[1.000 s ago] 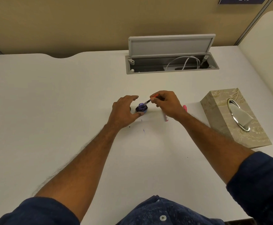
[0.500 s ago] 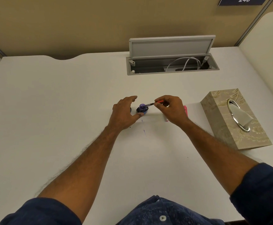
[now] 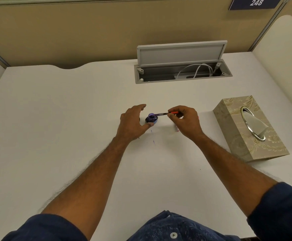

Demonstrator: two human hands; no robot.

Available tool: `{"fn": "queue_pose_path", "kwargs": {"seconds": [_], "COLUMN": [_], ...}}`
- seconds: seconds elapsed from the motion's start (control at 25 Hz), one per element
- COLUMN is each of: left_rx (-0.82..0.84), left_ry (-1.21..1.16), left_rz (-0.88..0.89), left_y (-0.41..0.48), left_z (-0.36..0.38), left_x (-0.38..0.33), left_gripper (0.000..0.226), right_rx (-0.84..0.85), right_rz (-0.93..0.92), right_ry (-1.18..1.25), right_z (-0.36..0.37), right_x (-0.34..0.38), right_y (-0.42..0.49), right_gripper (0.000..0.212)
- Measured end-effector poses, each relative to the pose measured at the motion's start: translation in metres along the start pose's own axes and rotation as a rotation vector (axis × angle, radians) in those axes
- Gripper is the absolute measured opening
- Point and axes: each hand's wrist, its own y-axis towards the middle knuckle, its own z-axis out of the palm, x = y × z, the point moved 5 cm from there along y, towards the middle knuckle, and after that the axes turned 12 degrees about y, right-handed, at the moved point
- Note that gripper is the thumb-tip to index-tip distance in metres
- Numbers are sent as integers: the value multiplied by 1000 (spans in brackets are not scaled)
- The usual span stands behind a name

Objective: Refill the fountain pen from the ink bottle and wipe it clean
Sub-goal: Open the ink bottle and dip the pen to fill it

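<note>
A small ink bottle (image 3: 151,118) with purple ink stands open on the white desk (image 3: 72,127). My left hand (image 3: 133,122) curls around its left side, thumb touching its front; whether the fingers press it I cannot tell. My right hand (image 3: 185,121) pinches a thin fountain pen part (image 3: 166,114) with a clear, ink-stained front and an orange-red back end. It lies nearly level, its tip at the bottle's mouth. A pink-and-white pen piece (image 3: 176,128) lies on the desk, mostly hidden under my right hand.
A patterned tissue box (image 3: 246,136) with a tissue sticking out stands to the right. An open cable hatch (image 3: 181,70) with white cables sits at the back. Small purple ink marks (image 3: 153,141) dot the desk in front of the bottle.
The pen has tilted from steep to nearly level, and its tip has come up from inside the bottle to its mouth. My left hand stays by the bottle.
</note>
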Motion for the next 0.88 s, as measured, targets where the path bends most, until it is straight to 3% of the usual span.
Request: {"fn": "queue_pose_path", "kwargs": {"seconds": [0.56,0.76,0.88], "left_rx": [64,53,-40], "left_ry": [32,-57,-166], "left_rz": [-75,-103,-137], "left_y": [6,6,-3], "left_z": [16,12,3], "left_x": [0,-2,-3], "left_gripper": [91,105,117], "right_rx": [-98,-149,-172], "right_rz": [220,391,485], "right_ry": [311,607,740], "right_z": [1,2,6], "right_x": [-18,-25,-32], "right_y": [-12,-16,-21], "right_gripper": [12,10,11]}}
